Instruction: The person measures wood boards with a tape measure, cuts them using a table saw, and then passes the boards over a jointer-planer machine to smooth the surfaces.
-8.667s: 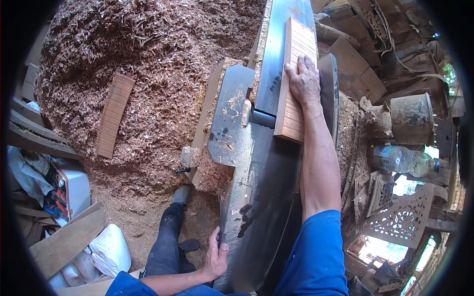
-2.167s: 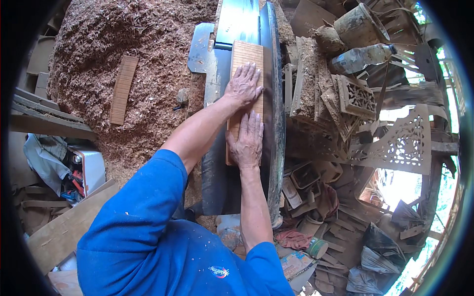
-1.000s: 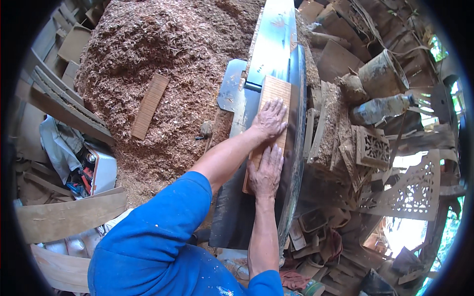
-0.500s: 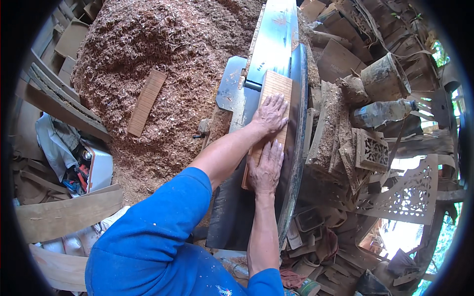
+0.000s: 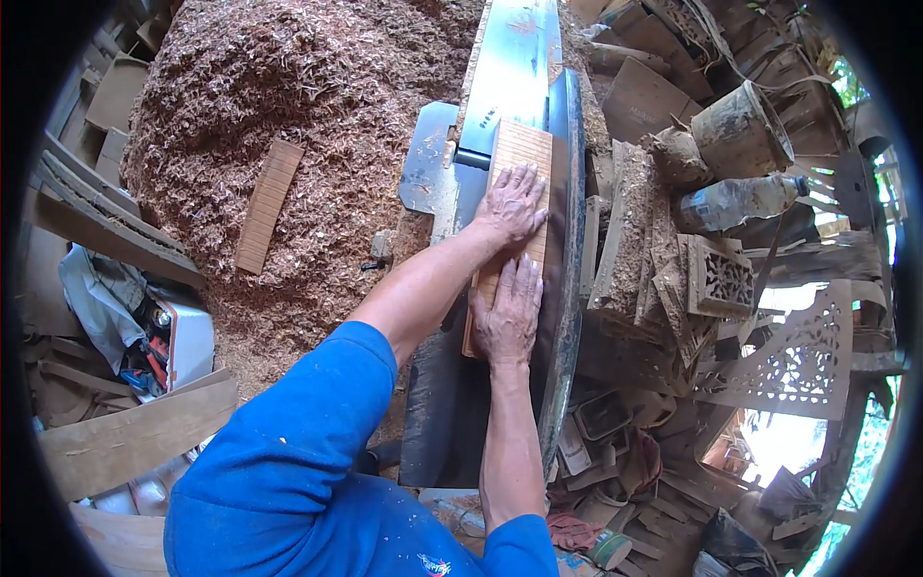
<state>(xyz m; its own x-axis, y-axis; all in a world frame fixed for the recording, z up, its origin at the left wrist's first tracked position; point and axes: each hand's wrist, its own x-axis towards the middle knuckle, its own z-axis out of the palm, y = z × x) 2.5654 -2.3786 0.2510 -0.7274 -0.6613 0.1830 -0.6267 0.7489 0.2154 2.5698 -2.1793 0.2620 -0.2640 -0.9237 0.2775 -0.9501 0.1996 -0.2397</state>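
A reddish-brown wooden board [image 5: 525, 144] lies lengthwise on the metal bed of a jointer planer [image 5: 442, 423], along its raised side fence [image 5: 567, 192]. The board's far end extends past the dark slot across the bed. My left hand [image 5: 511, 207] presses flat on the middle of the board, fingers stretched forward. Closer to me, my right hand [image 5: 507, 313] also rests flat on it, with its thumb out at the left edge. The board's underside and the cutter below it are hidden.
A large heap of wood shavings [image 5: 260, 87] rises left of the machine, with a loose wooden strip [image 5: 269, 207] on it. At right stand a dirty bucket [image 5: 742, 130], a plastic bottle [image 5: 740, 202] and carved wood panels [image 5: 721, 276]. A white box [image 5: 189, 341] sits at far left.
The board has slid a little farther forward over the slot, both hands staying flat on it. The whole view has shifted slightly.
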